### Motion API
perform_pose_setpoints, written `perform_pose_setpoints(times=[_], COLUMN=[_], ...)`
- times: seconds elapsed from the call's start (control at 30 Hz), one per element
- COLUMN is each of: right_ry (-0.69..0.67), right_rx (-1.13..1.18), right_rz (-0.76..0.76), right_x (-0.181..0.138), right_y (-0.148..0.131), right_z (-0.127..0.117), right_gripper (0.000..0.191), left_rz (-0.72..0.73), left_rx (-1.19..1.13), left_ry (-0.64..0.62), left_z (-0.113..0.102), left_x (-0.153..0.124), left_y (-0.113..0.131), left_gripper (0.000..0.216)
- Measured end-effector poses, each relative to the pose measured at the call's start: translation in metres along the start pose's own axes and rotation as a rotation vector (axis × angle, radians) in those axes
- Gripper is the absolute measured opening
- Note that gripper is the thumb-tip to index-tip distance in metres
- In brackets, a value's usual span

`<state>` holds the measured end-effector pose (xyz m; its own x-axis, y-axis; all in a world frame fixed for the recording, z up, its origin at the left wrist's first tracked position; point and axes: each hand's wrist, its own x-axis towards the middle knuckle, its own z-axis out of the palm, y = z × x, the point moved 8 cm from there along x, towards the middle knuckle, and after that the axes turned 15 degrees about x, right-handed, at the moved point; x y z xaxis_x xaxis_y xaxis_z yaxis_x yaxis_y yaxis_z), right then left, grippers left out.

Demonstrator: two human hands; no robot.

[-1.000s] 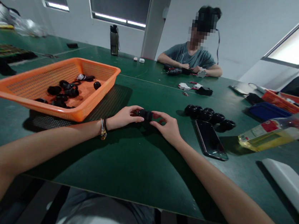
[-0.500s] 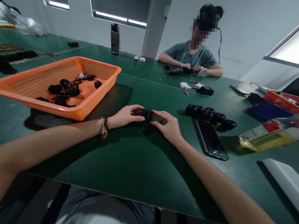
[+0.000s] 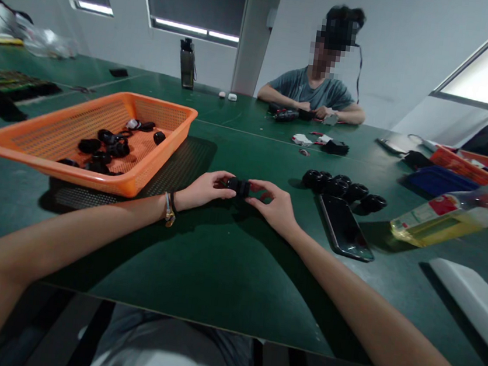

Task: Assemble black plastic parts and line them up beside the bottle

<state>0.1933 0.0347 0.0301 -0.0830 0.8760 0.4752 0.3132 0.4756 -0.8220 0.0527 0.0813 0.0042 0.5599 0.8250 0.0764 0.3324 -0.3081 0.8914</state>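
Note:
My left hand (image 3: 205, 190) and my right hand (image 3: 275, 207) meet over the middle of the green table (image 3: 217, 262). Both pinch a small black round part (image 3: 238, 186) between their fingertips, one hand on each end. An orange mesh basket (image 3: 53, 152) with several similar black parts (image 3: 105, 146) stands to the left of my left hand. A row of black round parts (image 3: 342, 188) lies to the right of my right hand.
A dark phone (image 3: 343, 226) lies flat beside that row. A bottle of yellow liquid (image 3: 447, 215) lies on its side at the right, a white flat object (image 3: 472, 306) nearer the edge. Another person (image 3: 314, 91) works across the table. A dark bottle (image 3: 187, 65) stands far back.
Both hands stay on the black part at the same spot; only the fingers shift slightly around it.

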Motion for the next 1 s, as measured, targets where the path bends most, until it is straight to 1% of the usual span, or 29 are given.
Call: perform_pose_setpoints(times=[0.6, 1.0], right_ry=[-0.019, -0.021], right_rx=[0.003, -0.009], right_rz=[0.008, 0.009], right_x=[0.0001, 0.0003], right_y=[0.0005, 0.0024], right_z=[0.001, 0.0013], right_gripper=[0.033, 0.033], left_rz=[-0.004, -0.007], left_rx=[0.018, 0.007], left_ry=[0.003, 0.003], left_z=[-0.0006, -0.0007], left_x=[-0.0013, -0.0002], left_y=[0.0039, 0.0019], left_gripper=[0.045, 0.045])
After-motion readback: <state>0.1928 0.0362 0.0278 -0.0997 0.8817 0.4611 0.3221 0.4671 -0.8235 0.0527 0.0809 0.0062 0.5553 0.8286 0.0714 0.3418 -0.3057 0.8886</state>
